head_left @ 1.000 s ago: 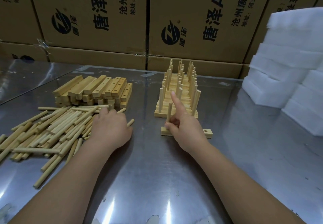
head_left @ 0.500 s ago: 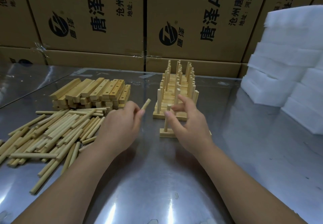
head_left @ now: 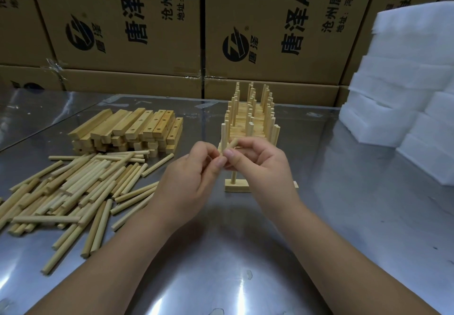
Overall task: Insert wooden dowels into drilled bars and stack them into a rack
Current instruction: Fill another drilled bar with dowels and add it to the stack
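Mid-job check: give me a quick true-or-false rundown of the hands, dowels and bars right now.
The left hand and right hand both pinch one held dowel. True.
The bar below the hands has no dowel in it. False: an upright dowel stands near its left end.
The loose dowels lie right of the rack. False: they lie to its left.
The stack of drilled bars sits behind the loose dowels. True.

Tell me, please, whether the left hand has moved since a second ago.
Yes. The left hand moved right, off the loose dowel pile, to meet the right hand near the drilled bar, both pinching a dowel.
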